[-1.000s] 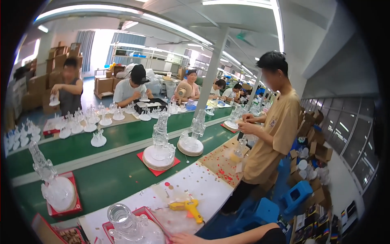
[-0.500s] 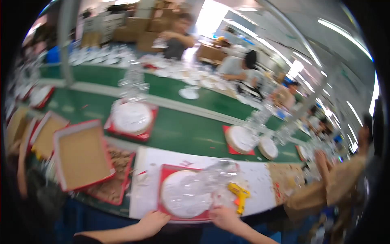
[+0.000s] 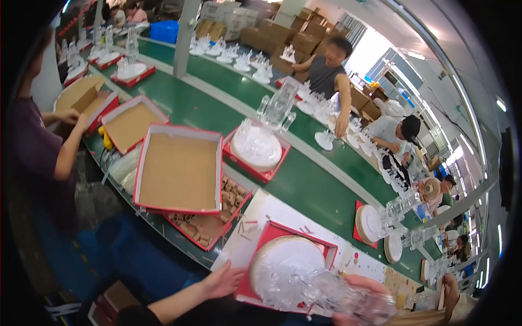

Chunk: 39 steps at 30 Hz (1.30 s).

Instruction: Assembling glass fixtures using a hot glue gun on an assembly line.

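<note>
A red cardboard tray (image 3: 266,235) lies in front of me with a round white disc (image 3: 291,251) in it. From the disc a clear plastic tower (image 3: 318,290) extends toward the lower right. My right hand (image 3: 365,286) is wrapped round the upper part of this tower, its fingers partly seen through the clear plastic. At the tray's left edge is my left hand (image 3: 224,279), fingers apart and holding nothing. Whether its fingertips touch the tray I cannot tell.
To the left, an empty red-edged tray (image 3: 178,171) rests over another holding short cardboard tubes (image 3: 204,236). On the green table stand more discs with clear towers (image 3: 260,142). A co-worker (image 3: 41,127) handles cardboard at far left; another person (image 3: 329,70) works across the table.
The view has swung left, so the table things sit farther right. My left hand has come off the tray's front edge and opened. My right hand has moved from that edge onto the clear tower.
</note>
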Each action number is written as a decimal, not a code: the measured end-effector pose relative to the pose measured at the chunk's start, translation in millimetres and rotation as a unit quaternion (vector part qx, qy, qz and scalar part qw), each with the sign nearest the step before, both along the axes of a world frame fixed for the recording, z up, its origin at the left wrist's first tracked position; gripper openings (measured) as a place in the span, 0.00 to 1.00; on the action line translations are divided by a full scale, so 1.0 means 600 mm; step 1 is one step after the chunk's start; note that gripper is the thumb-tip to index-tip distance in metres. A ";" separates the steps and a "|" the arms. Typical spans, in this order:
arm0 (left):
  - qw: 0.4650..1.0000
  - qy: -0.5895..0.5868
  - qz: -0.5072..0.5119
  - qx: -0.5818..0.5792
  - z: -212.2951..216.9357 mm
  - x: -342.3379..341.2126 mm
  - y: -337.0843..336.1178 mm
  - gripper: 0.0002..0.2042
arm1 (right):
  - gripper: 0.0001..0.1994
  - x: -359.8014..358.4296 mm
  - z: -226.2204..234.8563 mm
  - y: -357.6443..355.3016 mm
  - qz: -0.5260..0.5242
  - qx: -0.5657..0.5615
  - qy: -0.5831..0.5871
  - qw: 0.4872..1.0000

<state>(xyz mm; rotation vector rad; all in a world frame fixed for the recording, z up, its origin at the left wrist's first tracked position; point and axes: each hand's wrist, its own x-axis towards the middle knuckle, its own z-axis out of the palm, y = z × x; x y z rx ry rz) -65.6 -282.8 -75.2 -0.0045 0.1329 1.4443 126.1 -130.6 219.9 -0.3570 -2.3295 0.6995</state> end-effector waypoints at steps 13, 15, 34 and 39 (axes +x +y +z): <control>0.773 0.630 -0.061 -0.046 0.130 -0.094 -0.015 0.25 | 0.38 -0.034 -0.123 0.171 -0.106 -0.110 0.179 0.972; 0.397 0.905 0.147 0.045 0.209 -0.124 0.009 0.21 | 0.34 -0.057 -0.132 0.181 -0.114 -0.107 0.140 0.978; -0.018 0.991 -0.118 -0.062 0.139 -0.301 0.228 0.11 | 0.23 0.341 -0.387 0.177 -0.511 -0.214 -0.255 0.792; 0.015 0.995 -0.087 -0.051 0.149 -0.295 0.214 0.10 | 0.18 0.388 -0.408 0.174 -0.391 -0.536 -0.065 0.745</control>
